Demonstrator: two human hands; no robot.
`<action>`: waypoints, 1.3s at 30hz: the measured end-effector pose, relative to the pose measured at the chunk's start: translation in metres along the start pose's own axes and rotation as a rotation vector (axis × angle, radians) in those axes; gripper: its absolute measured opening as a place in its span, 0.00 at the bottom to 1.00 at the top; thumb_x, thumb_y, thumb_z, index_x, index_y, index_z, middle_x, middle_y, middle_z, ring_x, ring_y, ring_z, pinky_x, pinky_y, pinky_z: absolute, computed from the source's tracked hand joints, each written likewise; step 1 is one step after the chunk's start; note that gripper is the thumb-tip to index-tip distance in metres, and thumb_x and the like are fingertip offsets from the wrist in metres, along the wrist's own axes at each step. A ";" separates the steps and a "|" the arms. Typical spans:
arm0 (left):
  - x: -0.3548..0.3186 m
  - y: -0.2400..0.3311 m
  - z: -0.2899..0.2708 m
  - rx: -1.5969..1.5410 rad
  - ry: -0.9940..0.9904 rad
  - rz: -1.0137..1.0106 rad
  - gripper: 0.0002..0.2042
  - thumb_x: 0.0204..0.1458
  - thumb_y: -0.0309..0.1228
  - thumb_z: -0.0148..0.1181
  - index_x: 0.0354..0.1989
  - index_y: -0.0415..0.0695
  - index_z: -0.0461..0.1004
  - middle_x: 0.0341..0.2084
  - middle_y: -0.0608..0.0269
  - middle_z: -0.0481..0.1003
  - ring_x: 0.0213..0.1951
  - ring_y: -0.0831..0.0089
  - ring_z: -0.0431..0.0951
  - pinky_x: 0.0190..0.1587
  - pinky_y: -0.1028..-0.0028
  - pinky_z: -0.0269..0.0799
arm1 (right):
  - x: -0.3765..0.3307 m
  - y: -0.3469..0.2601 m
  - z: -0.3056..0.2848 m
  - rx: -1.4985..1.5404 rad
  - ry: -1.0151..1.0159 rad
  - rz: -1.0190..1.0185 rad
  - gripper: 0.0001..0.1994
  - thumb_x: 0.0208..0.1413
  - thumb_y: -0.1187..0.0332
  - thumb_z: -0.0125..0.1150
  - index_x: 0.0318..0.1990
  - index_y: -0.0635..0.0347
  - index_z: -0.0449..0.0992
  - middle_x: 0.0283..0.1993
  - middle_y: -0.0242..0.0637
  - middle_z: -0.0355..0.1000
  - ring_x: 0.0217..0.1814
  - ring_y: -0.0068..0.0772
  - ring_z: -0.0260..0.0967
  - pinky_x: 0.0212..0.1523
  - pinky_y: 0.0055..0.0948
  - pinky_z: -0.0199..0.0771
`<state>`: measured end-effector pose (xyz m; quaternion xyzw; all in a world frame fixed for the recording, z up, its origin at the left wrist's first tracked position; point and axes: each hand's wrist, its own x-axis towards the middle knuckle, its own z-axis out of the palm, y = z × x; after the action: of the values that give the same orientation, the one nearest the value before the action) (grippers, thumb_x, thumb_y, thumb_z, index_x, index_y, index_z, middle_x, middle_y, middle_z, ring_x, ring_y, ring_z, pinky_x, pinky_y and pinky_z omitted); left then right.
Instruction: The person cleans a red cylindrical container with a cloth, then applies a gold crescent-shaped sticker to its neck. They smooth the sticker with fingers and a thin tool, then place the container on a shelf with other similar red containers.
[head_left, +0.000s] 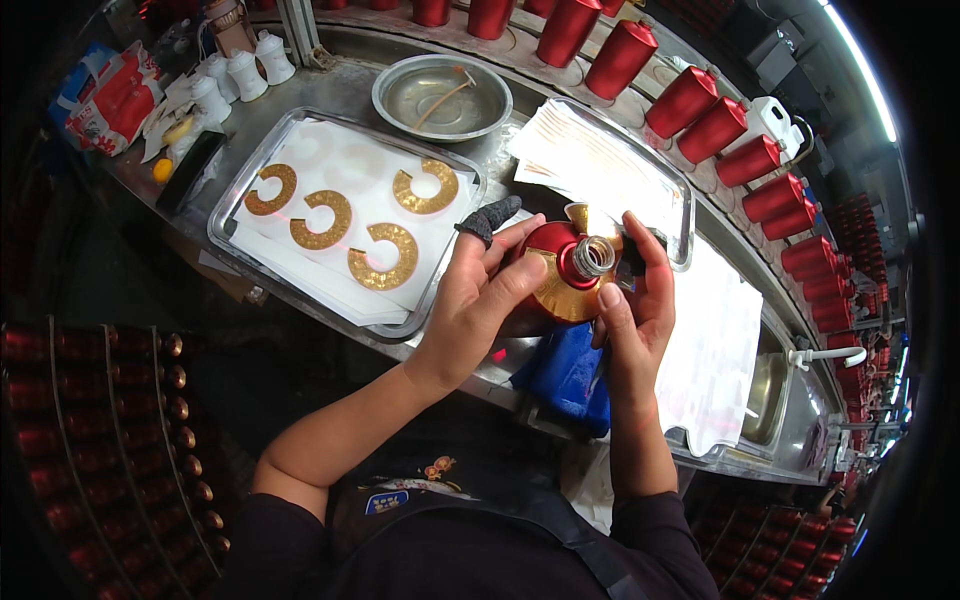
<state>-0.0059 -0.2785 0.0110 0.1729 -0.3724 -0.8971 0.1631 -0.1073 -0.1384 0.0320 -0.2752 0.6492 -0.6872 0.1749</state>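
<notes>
Both my hands hold a red bottle above the bench edge, its threaded neck tilted up toward me. My left hand grips it from the left, thumb pressing on a gold C-shaped decal that lies around the bottle's shoulder. A dark knit finger cover is on one left finger. From the other side, my right hand closes on the bottle, its thumb at the decal near the neck. One end of the decal stands up behind the neck, off the surface.
Several more gold decals lie on white paper in a metal tray. Behind are a metal basin of liquid and a second tray of sheets. Red bottles line the far ledge. A blue block-like support stands below my hands.
</notes>
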 end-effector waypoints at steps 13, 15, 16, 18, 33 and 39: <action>0.001 0.000 -0.006 0.123 -0.082 0.083 0.20 0.61 0.30 0.62 0.49 0.33 0.56 0.65 0.40 0.62 0.63 0.67 0.67 0.65 0.68 0.63 | 0.002 -0.002 0.000 -0.047 -0.043 0.030 0.38 0.54 0.69 0.69 0.70 0.66 0.57 0.69 0.45 0.60 0.60 0.33 0.71 0.53 0.25 0.76; 0.004 -0.001 -0.005 0.073 -0.067 0.067 0.19 0.61 0.30 0.61 0.47 0.34 0.57 0.64 0.40 0.63 0.62 0.68 0.68 0.64 0.69 0.65 | 0.002 -0.001 0.000 0.000 -0.036 0.022 0.35 0.56 0.71 0.66 0.70 0.65 0.58 0.70 0.44 0.58 0.60 0.32 0.71 0.51 0.23 0.78; 0.003 -0.002 -0.004 0.082 -0.060 0.078 0.19 0.61 0.31 0.61 0.46 0.34 0.57 0.63 0.40 0.64 0.61 0.68 0.69 0.64 0.69 0.66 | 0.001 -0.002 -0.001 0.020 -0.033 0.023 0.34 0.57 0.71 0.65 0.70 0.65 0.58 0.71 0.44 0.58 0.60 0.33 0.71 0.52 0.24 0.77; 0.004 -0.003 -0.002 0.102 -0.047 0.103 0.18 0.61 0.31 0.61 0.45 0.34 0.57 0.62 0.40 0.65 0.60 0.69 0.70 0.63 0.69 0.67 | 0.000 -0.002 -0.002 0.036 -0.032 0.026 0.32 0.58 0.73 0.63 0.69 0.65 0.59 0.71 0.44 0.57 0.62 0.33 0.70 0.54 0.25 0.77; -0.010 0.002 0.011 0.306 -0.108 0.132 0.31 0.56 0.30 0.67 0.60 0.28 0.55 0.60 0.45 0.66 0.60 0.68 0.70 0.64 0.68 0.65 | 0.001 -0.005 -0.012 0.105 -0.038 0.075 0.27 0.61 0.72 0.60 0.67 0.64 0.63 0.64 0.39 0.66 0.50 0.18 0.71 0.48 0.17 0.72; -0.013 0.003 0.013 0.217 -0.085 0.132 0.26 0.59 0.33 0.64 0.55 0.29 0.56 0.61 0.43 0.65 0.60 0.68 0.70 0.64 0.68 0.65 | 0.000 -0.011 -0.013 0.133 -0.048 0.111 0.27 0.60 0.71 0.63 0.66 0.64 0.64 0.62 0.37 0.67 0.48 0.17 0.71 0.47 0.17 0.72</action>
<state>0.0002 -0.2673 0.0237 0.1265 -0.4844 -0.8453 0.1864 -0.1143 -0.1269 0.0424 -0.2432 0.6117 -0.7114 0.2461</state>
